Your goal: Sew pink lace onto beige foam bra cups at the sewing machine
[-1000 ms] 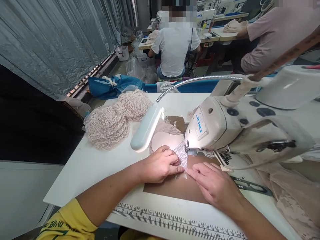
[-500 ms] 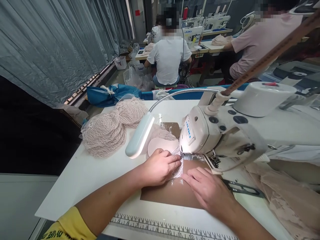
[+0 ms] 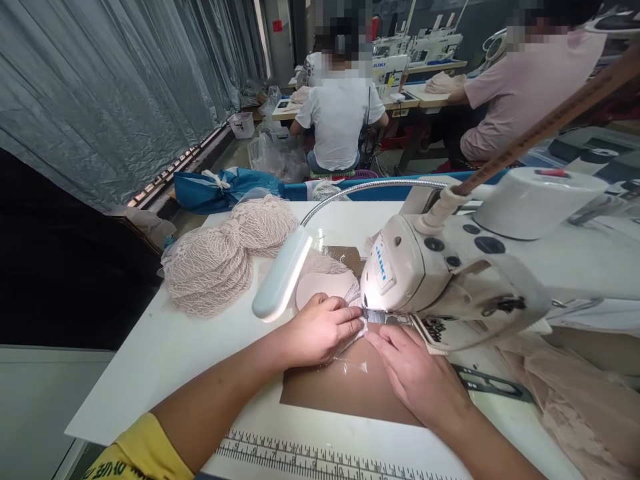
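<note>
A pale pink bra cup (image 3: 323, 287) with lace lies under the needle area of a white JUKI sewing machine (image 3: 400, 267). My left hand (image 3: 320, 331) has its fingers pressed together on the cup's lace edge, just left of the presser foot. Close in front of the foot, my right hand (image 3: 417, 373) pinches the near end of that lace between thumb and forefinger. The fingers of both hands almost meet there. Beneath them is a brown sheet (image 3: 350, 393) on the table. My left palm covers part of the lace.
Stacked lace cups (image 3: 210, 273) sit at the left. A lamp (image 3: 283, 273) on a bent metal neck hangs low beside my left hand. Sheer beige fabric (image 3: 565, 393) lies at the right. A printed ruler (image 3: 320, 460) runs along the front edge. Co-workers sit beyond.
The lace has moved away from me toward the needle, and less of it shows in front of the foot. My right hand has shifted slightly forward with it.
</note>
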Tool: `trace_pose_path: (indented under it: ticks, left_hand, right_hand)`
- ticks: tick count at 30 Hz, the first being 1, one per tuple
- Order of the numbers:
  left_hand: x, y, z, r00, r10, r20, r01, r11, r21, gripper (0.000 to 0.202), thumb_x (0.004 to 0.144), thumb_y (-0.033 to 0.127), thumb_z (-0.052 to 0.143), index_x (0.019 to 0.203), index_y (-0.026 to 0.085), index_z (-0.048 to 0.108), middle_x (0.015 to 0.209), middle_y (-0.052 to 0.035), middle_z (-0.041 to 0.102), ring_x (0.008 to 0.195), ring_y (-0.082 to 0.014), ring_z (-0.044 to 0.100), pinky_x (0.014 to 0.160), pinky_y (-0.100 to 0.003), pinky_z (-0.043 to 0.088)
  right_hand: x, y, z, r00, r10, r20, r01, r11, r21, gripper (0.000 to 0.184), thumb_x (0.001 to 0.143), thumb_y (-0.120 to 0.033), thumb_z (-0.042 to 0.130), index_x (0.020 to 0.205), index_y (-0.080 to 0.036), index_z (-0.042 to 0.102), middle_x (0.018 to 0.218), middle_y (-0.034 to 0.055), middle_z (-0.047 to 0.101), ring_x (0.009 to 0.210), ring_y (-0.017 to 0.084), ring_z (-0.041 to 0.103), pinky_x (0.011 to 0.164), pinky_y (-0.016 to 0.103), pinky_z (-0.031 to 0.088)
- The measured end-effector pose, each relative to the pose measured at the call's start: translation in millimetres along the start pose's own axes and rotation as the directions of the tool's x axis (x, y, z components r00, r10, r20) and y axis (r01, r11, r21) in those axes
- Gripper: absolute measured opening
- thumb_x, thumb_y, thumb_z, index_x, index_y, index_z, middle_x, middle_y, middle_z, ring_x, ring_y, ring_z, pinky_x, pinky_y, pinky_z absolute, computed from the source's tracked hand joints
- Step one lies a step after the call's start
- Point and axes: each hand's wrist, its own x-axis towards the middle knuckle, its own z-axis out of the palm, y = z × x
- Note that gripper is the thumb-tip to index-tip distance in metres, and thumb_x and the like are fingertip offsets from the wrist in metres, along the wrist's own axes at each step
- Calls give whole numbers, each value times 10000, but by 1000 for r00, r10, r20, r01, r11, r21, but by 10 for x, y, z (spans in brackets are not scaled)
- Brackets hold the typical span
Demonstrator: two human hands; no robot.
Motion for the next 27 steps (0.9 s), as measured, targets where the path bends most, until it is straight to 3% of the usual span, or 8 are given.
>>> trace_pose_path:
  ticks: [5,12,16,19,23,27]
  left_hand:
    - [13,-52,25,999,-33,-2,33,999,-6,333,954,221,431,1267,161,529,1283,-93,583,1100,-240,477,907,-385,358]
    - [17,-85,48,996,-81,23,81,997,13,413,877,224,499,1284,160,504,1356,-93,519,1160,-258,448,914,-398,359]
    - [21,-65,0,994,-102,39,100,993,58,398,896,230,446,1287,176,493,1366,-97,499,1213,-269,416,907,-407,367]
    - [17,-13,-87,981,-187,61,178,976,126,384,930,301,402,1281,173,492,1343,-115,504,1185,-300,433,870,-431,395]
    - [-11,104,-246,941,-312,134,289,943,167,442,917,470,420,1179,142,559,1162,-137,581,1024,-311,516,753,-404,450]
    - [-44,202,-364,922,-309,231,288,950,123,425,915,478,417,946,122,646,908,-104,615,816,-253,568,665,-351,461]
  right_hand:
    - [1,10,73,997,81,8,-81,996,-38,438,814,-27,454,1146,-200,682,943,59,693,735,175,600,686,302,441]
    - [-37,34,97,994,83,-75,-84,996,-18,408,862,-64,437,1138,-214,699,1007,53,715,775,170,645,697,287,481]
    - [-58,45,114,993,72,-96,-74,997,-19,400,876,-90,419,1138,-201,701,1046,69,715,796,188,667,669,291,503]
    - [-84,59,133,991,89,-100,-92,995,-26,399,897,-128,398,1141,-214,702,1045,85,716,776,192,678,643,292,523]
    - [-126,98,150,987,119,-110,-126,991,-54,387,917,-191,386,1122,-226,713,941,97,725,771,207,687,638,300,551]
    - [-139,129,146,989,132,-74,-134,990,-31,383,917,-205,386,1114,-223,714,941,106,719,808,207,691,627,279,562]
